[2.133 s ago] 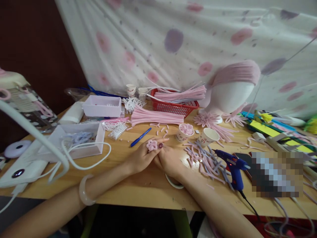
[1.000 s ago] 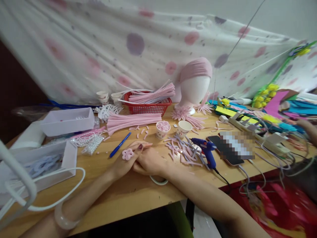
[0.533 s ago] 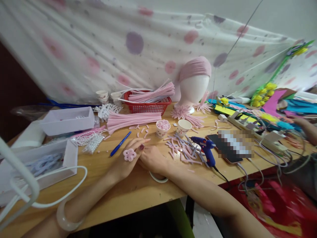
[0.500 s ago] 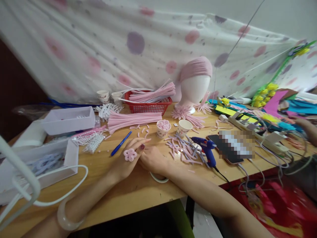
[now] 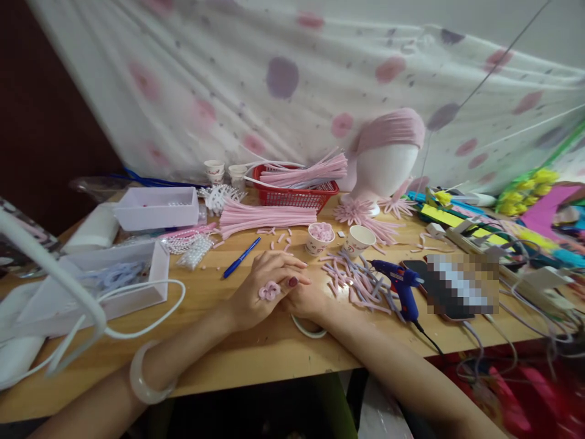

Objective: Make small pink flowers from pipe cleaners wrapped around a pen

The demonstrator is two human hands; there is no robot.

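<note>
My left hand point(image 5: 258, 289) lies palm down across my right hand, its fingers stretched out and slightly apart. On its back, near the base of the fingers, sits a small pink flower point(image 5: 269, 291) made of fuzzy loops. Under it, my right hand point(image 5: 308, 300) rests on the table, fingers mostly hidden. A pale bangle point(image 5: 148, 373) circles my left wrist, and a pale ring-shaped band point(image 5: 308, 329) shows by my right wrist. Beyond my hands stand a paper cup point(image 5: 319, 245) full of pink fuzzy pieces and another paper cup point(image 5: 359, 244). A blue pen point(image 5: 242, 258) lies beside my left hand.
Cut pink and grey stems point(image 5: 351, 280) lie right of my hands, near a blue glue gun point(image 5: 402, 283) and a phone point(image 5: 439, 292). Long pink stems point(image 5: 269, 218) lie before a red basket point(image 5: 297, 198). White boxes point(image 5: 158, 216) stand left; a white foam head point(image 5: 388, 171) stands behind.
The view has swung left, so everything sits further right in the picture. My left fingers now lie more spread over my right hand.
</note>
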